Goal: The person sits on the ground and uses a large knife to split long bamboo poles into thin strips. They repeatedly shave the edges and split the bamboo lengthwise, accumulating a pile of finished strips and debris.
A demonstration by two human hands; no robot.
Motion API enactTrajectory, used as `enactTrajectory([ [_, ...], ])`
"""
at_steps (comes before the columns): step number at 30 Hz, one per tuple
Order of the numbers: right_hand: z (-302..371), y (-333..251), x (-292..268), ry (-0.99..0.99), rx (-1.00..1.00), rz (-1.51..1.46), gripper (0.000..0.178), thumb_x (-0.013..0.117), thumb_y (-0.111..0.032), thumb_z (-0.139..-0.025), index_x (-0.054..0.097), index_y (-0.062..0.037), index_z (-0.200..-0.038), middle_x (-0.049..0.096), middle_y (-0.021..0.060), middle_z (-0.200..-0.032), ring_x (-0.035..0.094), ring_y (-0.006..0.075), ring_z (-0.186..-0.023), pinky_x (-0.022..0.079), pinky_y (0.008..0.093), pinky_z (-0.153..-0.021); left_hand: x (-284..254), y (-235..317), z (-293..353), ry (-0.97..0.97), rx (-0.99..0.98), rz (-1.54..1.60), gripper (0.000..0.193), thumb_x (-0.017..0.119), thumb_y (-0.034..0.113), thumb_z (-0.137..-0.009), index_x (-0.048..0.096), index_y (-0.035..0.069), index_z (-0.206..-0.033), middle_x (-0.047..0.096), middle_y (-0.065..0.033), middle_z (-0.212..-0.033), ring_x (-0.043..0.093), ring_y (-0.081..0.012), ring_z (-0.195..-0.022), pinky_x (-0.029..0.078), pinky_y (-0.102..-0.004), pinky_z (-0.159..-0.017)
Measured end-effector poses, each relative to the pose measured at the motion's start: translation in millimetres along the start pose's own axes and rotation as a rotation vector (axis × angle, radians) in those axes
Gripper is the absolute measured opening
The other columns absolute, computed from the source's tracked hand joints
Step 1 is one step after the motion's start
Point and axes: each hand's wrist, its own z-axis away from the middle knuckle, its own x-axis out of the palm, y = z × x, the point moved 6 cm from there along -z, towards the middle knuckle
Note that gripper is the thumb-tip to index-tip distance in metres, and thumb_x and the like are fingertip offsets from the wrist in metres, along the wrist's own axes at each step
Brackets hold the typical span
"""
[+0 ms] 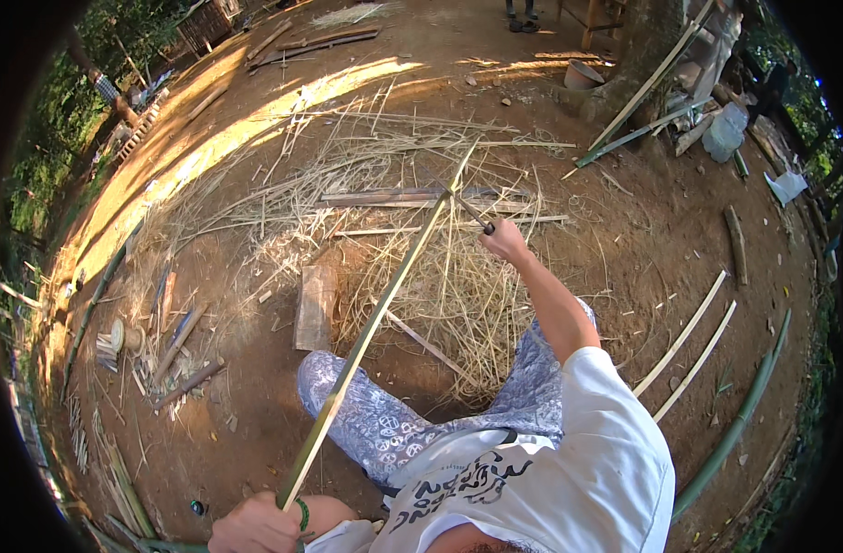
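Note:
A long split bamboo strip (pixel 357 355), green on one side and pale on the other, slants from lower left to the upper middle. Its near end is gripped in my left hand (pixel 256 525), low at the left with a green bracelet at the wrist. My arm is stretched forward, and my right hand (pixel 504 240) is closed round the dark handle of a knife (pixel 469 212). The blade meets the strip near its far end; how deep it sits there I cannot tell. Below the strip's far half lies a heap of bamboo shavings (pixel 449 309), between my legs.
A wooden block (pixel 316 309) stands left of the shavings. Two pale strips (pixel 684 332) and a green bamboo pole (pixel 739 419) lie at the right. Wood pieces (pixel 177 346) are scattered left. A bucket (pixel 583 76) sits by the tree trunk; another person's feet (pixel 523 25) show at the top.

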Motion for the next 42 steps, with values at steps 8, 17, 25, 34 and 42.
enactTrajectory([
  [8,83.1,-119.4,7.5,-0.36,-0.285,-0.029,0.013,0.06,-0.019,-0.083,0.061,-0.0069,-0.087,0.049,0.0013,-0.061,0.043,0.0126,-0.052,0.045,0.0357,-0.049,-7.0,56.3,1.7,-0.096,-0.027,-0.023,0.047,0.055,0.004,-0.087,0.029,0.024,-0.053,0.032,0.0115,-0.045,0.028,-0.001,-0.034,0.013,-0.0231,-0.037],
  [17,-46.1,66.2,24.0,-0.137,0.309,0.026,0.05,0.067,-0.036,-0.086,0.065,0.0074,-0.112,0.073,0.0209,-0.092,0.073,0.0302,-0.085,0.059,0.0423,-0.071,-45.2,103.0,43.3,0.138,0.057,-0.203,0.034,0.05,0.035,-0.097,0.051,0.019,-0.068,0.047,0.0096,-0.064,0.04,-0.0064,-0.049,0.028,-0.0255,-0.051],
  [25,-36.6,14.7,49.1,-0.174,0.309,-0.708,0.05,0.066,-0.044,-0.094,0.067,0.0032,-0.112,0.066,0.0089,-0.083,0.062,0.0169,-0.078,0.049,0.0384,-0.071,-82.2,131.3,70.3,0.398,-0.022,-0.555,0.051,0.045,0.057,-0.097,0.055,0.016,-0.07,0.034,0.0065,-0.055,0.029,-0.011,-0.047,0.026,-0.0307,-0.053],
  [34,-93.5,-22.5,119.4,-0.208,0.278,-0.768,0.055,0.082,-0.044,-0.08,0.072,0.0046,-0.102,0.068,0.0066,-0.076,0.062,0.0141,-0.062,0.048,0.0305,-0.056,-89.1,142.9,88.7,0.726,0.077,-0.708,0.052,0.042,0.051,-0.101,0.034,0.019,-0.062,0.023,0.0047,-0.053,0.023,-0.0111,-0.046,0.021,-0.031,-0.052],
  [42,-106.3,-16.3,136.5,-0.32,0.207,-0.741,0.031,0.087,-0.021,-0.071,0.071,0.0015,-0.086,0.068,0.0077,-0.071,0.06,0.0147,-0.055,0.048,0.0285,-0.053,-101.8,139.6,86.2,0.63,0.025,-0.614,0.051,0.043,0.051,-0.101,0.035,0.019,-0.063,0.026,0.0057,-0.056,0.023,-0.0112,-0.049,0.021,-0.0317,-0.054],
])
